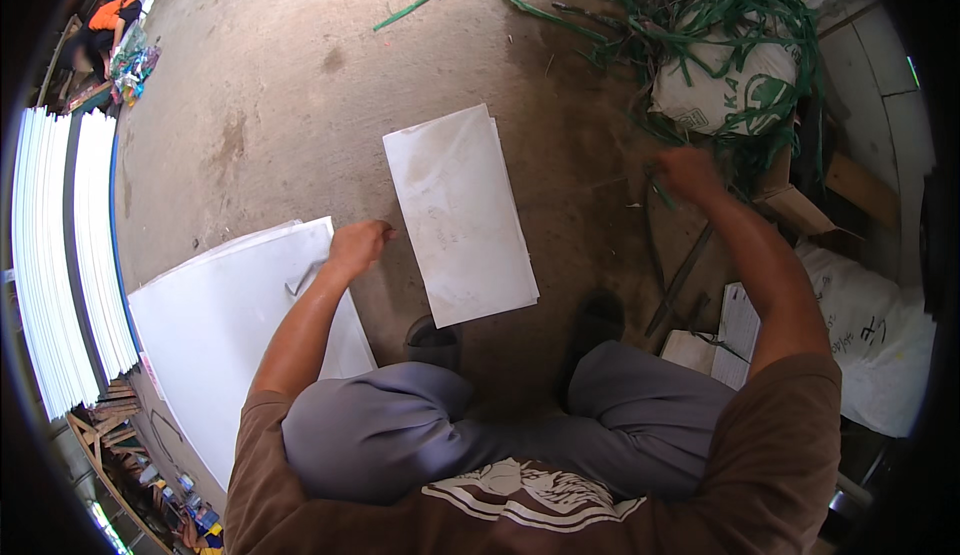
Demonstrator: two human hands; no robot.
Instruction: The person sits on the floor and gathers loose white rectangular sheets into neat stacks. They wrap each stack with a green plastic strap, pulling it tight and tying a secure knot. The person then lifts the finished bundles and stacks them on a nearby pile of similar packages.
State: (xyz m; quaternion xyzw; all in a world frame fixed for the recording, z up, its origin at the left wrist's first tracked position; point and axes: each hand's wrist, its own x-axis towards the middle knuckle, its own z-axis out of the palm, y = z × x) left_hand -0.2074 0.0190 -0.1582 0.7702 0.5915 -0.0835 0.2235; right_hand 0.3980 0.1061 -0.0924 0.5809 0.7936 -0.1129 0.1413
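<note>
A thin stack of white sheets (462, 220) lies on the concrete floor in front of my feet, its upper face smudged brown in places. Just left of it, above the floor, hovers my left hand (360, 247) with fingers curled in; nothing shows sticking out of them. My right hand (690, 173) reaches out beside a heap of green plastic strips (745, 5). Its fingers are closed around the end of a green strip (661, 193). Larger white sheets (240, 305) lie under my left forearm.
A printed white sack (725, 80) stands under the green strips, with a cardboard box (795, 205) near it. Tall white sheet stacks (45, 255) rise at left. Beside my right knee lies a bound paper bundle (735, 325). Another person (105, 30) bends down at far left.
</note>
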